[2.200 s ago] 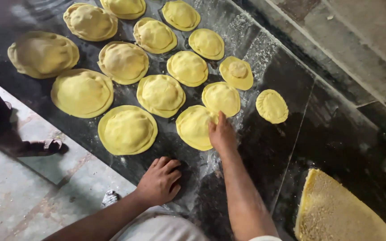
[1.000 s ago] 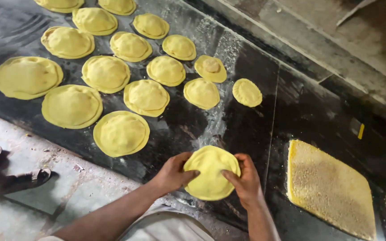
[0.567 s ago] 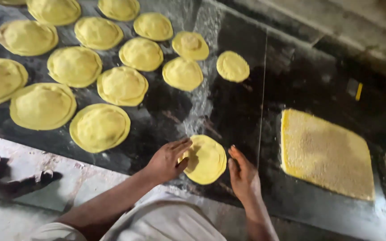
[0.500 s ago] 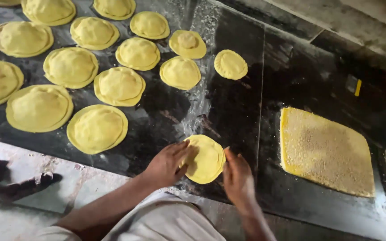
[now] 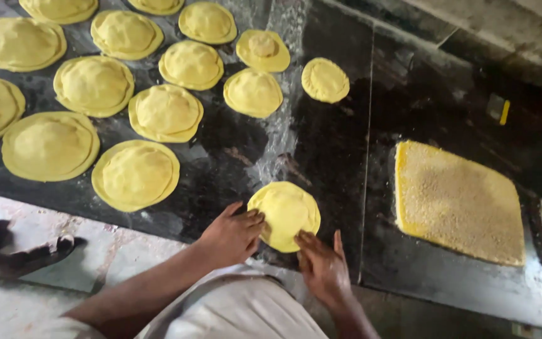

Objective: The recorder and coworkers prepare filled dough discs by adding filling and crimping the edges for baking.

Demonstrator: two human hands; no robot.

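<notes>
The dough disc [image 5: 285, 212] is lying on the dark slab [image 5: 334, 157], looking soft, thin and tearable; supporting its edges seems safest. The left hand [image 5: 233, 235] and right hand [image 5: 322, 267] are pressing its rim with open fingers, gripping nothing.

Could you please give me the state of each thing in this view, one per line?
left hand: open, fingers resting on the disc's left edge.
right hand: open, fingertips on the disc's lower edge.
yellow dough disc: flat on the dark slab, apart from the rest.
other dough discs: laid out in rows, untouched.
crumb-coated square sheet: lying flat, to the right.
dark slab: dusted with flour.
</notes>
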